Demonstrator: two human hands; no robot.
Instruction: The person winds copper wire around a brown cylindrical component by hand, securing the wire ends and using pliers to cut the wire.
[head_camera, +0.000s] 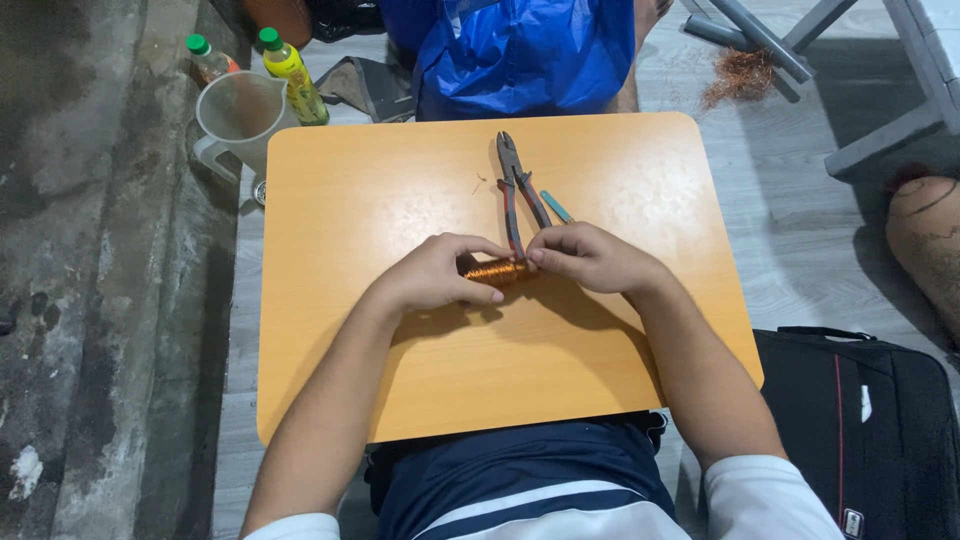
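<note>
Fingers (470, 252) of both hands around copper wire coil (498, 271) — apparently gripping — pliers (517, 185) just beyond.

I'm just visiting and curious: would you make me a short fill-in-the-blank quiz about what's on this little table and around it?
1. Both hands, the left hand and the right hand, hold a coil of ____-coloured wire.
2. The pliers lie on the ____ table.
3. The two bottles on the floor have ____ caps.
4. The plastic bag beyond the table is ____.

Missing words: copper; wooden; green; blue
</note>
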